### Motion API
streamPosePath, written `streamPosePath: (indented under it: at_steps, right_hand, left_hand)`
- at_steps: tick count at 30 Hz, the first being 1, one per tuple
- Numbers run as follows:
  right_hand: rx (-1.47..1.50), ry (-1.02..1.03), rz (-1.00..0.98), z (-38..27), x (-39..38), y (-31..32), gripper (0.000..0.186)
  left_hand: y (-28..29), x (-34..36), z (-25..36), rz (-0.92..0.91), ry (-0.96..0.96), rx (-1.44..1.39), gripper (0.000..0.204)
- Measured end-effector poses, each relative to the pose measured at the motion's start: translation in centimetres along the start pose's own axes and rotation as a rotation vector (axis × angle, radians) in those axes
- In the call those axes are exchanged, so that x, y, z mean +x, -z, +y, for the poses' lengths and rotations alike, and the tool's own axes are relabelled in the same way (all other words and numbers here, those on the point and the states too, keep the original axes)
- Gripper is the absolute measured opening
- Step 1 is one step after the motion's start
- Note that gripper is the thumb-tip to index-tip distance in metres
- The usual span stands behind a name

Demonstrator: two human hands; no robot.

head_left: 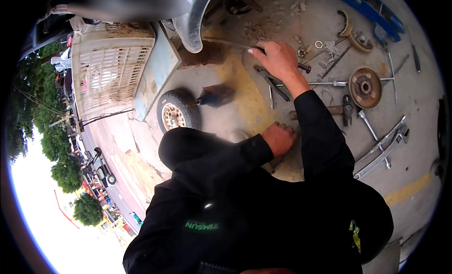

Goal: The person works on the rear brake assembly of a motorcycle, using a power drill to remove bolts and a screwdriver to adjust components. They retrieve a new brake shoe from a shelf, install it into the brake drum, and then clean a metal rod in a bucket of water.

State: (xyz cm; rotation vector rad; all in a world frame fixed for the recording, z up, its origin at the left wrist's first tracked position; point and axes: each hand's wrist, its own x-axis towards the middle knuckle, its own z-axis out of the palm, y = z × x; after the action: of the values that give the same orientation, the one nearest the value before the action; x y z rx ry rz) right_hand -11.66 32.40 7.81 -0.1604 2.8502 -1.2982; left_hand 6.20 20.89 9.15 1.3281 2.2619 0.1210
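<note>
My right hand [278,62] reaches forward over the floor, its fingers closed round a thin dark rod [225,41] that points left beneath a curved grey panel [192,19]. Just below this hand lie dark-handled pliers [273,82], and a bolt [305,67] sits close to its wrist. My left hand [279,138] is curled closed near my knee; whatever it may hold is hidden. A hammer [347,110] lies to the right of it, the wooden handle ending near its fingers. Beyond the hammer rests a rusty brake drum [365,87].
Brake shoes [346,24], a cross-shaped wrench [372,125], an adjustable wrench [386,151] and a screwdriver [416,58] lie to the right. A blue metal part [376,16] is at the far right. On the left are a small wheel [175,113], a dark bottle [215,96] and a plastic crate [113,62].
</note>
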Motion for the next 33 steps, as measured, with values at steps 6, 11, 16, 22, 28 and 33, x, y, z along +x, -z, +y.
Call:
streamPosePath:
  at_steps: [6,11,16,22,28,33]
  right_hand:
    - [0.069,-0.017,0.092,-0.4,-0.2,-0.6,0.043]
    - [0.124,-0.068,0.122,-1.4,0.4,0.2,0.046]
    - [0.193,-0.252,0.132,-0.9,0.8,-0.2,0.047]
    - [0.214,-0.226,0.171,-1.9,0.1,0.1,0.045]
    - [0.187,-0.202,0.159,-2.8,0.6,0.9,0.049]
    - [0.227,-0.209,0.243,-2.4,0.1,-0.3,0.054]
  left_hand:
    - [-0.7,0.1,0.2,0.073,0.001,0.051,0.019]
    - [-0.2,0.0,0.0,0.072,-0.005,0.033,0.019]
    - [0.2,0.4,0.1,0.017,-0.015,0.056,0.020]
    - [0.1,0.5,-0.2,-0.012,-0.055,0.002,0.022]
    - [-2.2,0.5,-0.5,0.035,-0.008,-0.027,0.020]
    - [-0.3,0.6,-0.7,-0.129,-0.053,0.101,0.020]
